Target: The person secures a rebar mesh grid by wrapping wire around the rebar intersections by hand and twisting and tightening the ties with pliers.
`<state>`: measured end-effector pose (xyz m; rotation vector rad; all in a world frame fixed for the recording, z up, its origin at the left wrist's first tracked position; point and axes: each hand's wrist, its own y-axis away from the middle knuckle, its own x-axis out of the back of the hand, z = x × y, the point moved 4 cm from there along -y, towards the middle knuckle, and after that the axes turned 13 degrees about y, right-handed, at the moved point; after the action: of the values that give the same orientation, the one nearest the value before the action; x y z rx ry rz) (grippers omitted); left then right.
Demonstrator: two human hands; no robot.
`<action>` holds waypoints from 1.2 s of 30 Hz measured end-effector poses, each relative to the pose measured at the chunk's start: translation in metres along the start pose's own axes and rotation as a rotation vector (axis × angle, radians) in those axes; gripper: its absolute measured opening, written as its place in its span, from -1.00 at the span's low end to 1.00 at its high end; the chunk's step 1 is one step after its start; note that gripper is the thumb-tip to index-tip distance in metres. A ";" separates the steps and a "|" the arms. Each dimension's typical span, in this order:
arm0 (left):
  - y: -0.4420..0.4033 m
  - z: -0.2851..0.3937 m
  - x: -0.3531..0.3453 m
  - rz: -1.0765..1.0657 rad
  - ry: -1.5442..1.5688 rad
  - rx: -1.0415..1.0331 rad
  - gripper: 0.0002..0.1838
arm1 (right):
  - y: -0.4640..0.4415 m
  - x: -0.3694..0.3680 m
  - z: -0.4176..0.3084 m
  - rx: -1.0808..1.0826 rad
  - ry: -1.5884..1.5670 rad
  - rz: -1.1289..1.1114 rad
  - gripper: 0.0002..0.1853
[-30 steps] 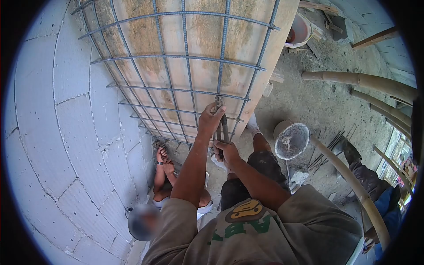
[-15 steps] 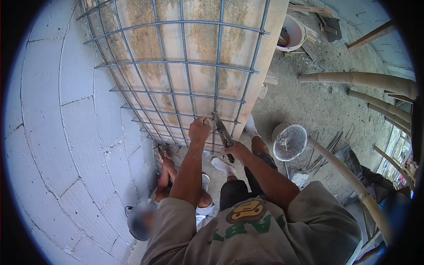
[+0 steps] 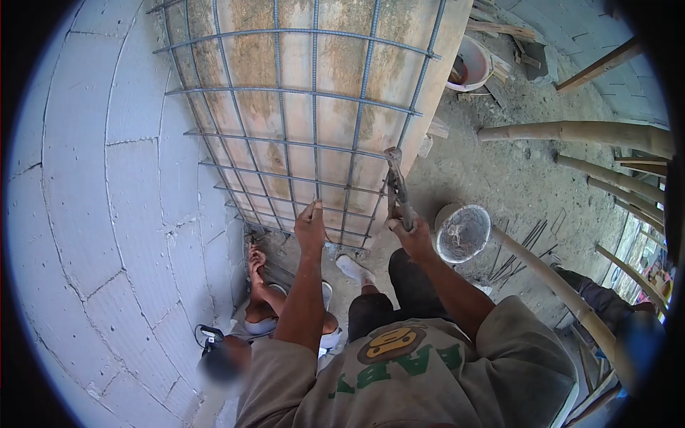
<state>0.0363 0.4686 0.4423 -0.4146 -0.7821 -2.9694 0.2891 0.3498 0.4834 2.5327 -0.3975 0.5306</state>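
My right hand is wrapped round the handles of a pair of pincers. The tool points up and away from me, its head over the right edge of a rebar grid. My left hand is closed in a pinch near the lower bars; whatever lies between its fingertips is too small to make out. Crossing ribbed bars form the grid, which lies in front of a stained wooden panel. Some distance separates my two hands.
A pale block wall rises on the left. Beside it a co-worker crouches, hands near the grid's bottom. To the right are a mortar bucket, bamboo poles and loose steel rods. Another bucket stands farther back.
The pincers have moved right and away from the bar crossing where they were beside my left hand. My left hand has come down and slightly left. The view has shifted a little.
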 end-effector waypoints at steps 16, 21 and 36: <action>0.038 0.036 0.005 -0.144 0.153 0.065 -0.76 | -0.133 0.130 -0.140 -0.079 -0.438 0.196 -0.80; 0.034 0.033 -0.010 -0.176 0.209 0.115 -0.76 | -0.146 0.176 -0.175 0.046 -0.440 0.302 -0.83; 0.038 0.127 -0.053 -0.248 0.247 0.001 -0.73 | -0.029 0.369 -0.365 0.699 -0.819 0.452 -0.65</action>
<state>0.1231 0.4960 0.5528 0.0561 -0.8625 -3.1577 0.5192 0.5078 0.9224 3.2668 -1.2825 -0.3381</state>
